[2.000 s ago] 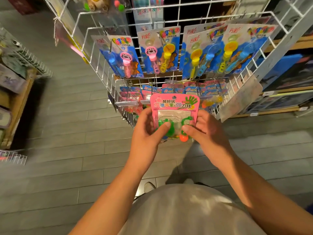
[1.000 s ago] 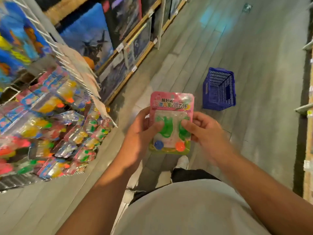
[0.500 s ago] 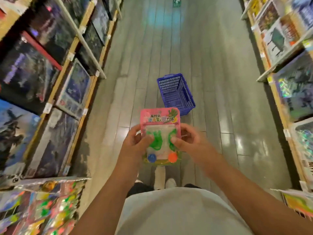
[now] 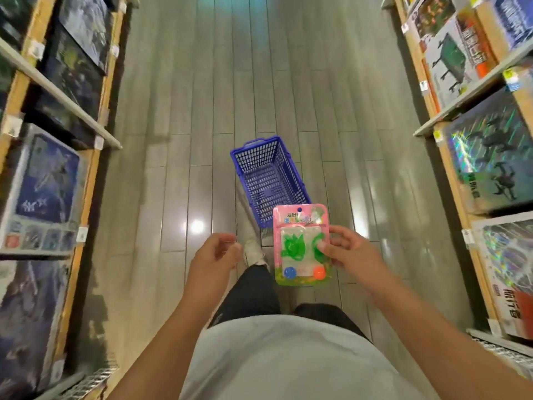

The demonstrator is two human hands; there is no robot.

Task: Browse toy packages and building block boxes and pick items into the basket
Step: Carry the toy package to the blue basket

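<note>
Item: toy package [image 4: 301, 244], a pink blister card with a clear bubble over two green hand-shaped toys, plus a blue ball and an orange ball near its lower edge. Judged light and thin; the card should flex a little, the bubble is likely slick and would dent if squeezed, so the bare card edges are the better places to take hold.

Grip, right hand [image 4: 350, 256]: pinches the package at its right edge, thumb lying on the front over the bubble, fingers curled behind the card. The package stands upright, printed face toward the wearer, held in the air in front of the body.

Grip, left hand [image 4: 215, 255]: to the left of the package and apart from it, touching nothing. Fingers loosely curled, thumb near the fingertips, nothing between them.

Beyond the holding grip: blue basket [image 4: 269, 176], open lattice plastic, standing on the floor [image 4: 178, 111] just ahead of and slightly left of the package; the package's top edge overlaps the basket's near end in this view. No contents can be seen in it. Judged step: the carry to the basket, with release not yet made; a light card can be lowered or dropped in without harm.

Below the grips: a white shoe [image 4: 253, 252] and a dark trouser leg.

Left of both grips: shelves [image 4: 57, 90] of dark boxed sets. Right: shelves of further large boxes [image 4: 490, 160], some with holographic fronts.
</note>
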